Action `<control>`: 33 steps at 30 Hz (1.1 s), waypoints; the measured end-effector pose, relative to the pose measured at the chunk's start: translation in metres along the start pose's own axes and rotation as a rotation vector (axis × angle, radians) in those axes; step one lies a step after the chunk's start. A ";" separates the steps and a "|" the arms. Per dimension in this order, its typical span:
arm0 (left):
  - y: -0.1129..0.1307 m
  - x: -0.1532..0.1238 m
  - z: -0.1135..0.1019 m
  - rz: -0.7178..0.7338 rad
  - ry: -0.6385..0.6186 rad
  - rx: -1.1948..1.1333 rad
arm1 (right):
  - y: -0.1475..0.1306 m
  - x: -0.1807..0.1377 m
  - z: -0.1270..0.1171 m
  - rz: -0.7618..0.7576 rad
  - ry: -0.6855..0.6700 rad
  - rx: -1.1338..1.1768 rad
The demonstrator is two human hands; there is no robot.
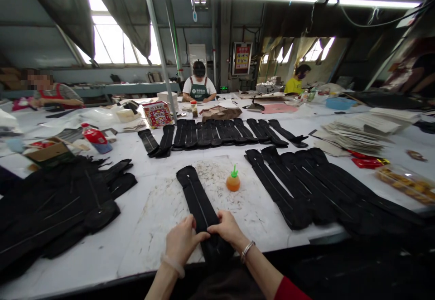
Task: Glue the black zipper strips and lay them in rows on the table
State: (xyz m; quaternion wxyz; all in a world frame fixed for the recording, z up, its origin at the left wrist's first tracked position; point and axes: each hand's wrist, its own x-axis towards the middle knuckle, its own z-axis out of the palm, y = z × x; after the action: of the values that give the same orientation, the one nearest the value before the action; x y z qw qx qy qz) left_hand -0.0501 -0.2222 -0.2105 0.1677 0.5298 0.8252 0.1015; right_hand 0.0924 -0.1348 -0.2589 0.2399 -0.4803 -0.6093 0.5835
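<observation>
A long black fabric piece with a zipper down its middle lies on the white table in front of me, its near end over the table edge. My left hand pinches its left edge, thumb on top beside the zipper. My right hand grips the right edge, its thumb almost meeting the other. The fingers beneath the fabric are hidden. Just right of the piece stands a small round squeeze bottle with orange liquid and a green nozzle.
Black zippered pieces lie in a pile at left, a row ahead and a fanned group at right. A red-capped bottle, cardboard sheets and a plastic food box stand around. Several people work farther off.
</observation>
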 end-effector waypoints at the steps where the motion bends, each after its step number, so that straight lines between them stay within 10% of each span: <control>1: 0.001 0.004 -0.002 0.082 0.010 0.014 | 0.000 0.000 0.000 -0.009 0.006 -0.019; 6: 0.009 0.049 -0.004 0.587 -0.311 0.032 | -0.005 -0.004 0.000 -0.105 -0.003 -0.082; 12: 0.026 0.092 -0.002 0.754 -0.516 0.202 | -0.001 -0.010 -0.014 -0.202 0.152 -0.153; 20: 0.031 0.109 0.004 0.589 -0.828 0.063 | -0.005 0.065 -0.083 -0.254 0.479 -0.157; 26: 0.035 0.114 -0.001 0.453 -0.947 0.017 | -0.017 0.100 -0.085 -0.268 0.343 -0.076; 33: 0.038 0.127 -0.027 0.445 -1.150 -0.107 | -0.049 0.036 -0.124 -0.239 -0.023 0.098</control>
State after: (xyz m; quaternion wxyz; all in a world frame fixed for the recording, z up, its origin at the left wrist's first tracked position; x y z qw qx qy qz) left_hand -0.0771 -0.0905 -0.1945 0.5868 0.6499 0.4662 -0.1263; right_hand 0.1677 -0.0365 -0.1969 0.3237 -0.3853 -0.6358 0.5853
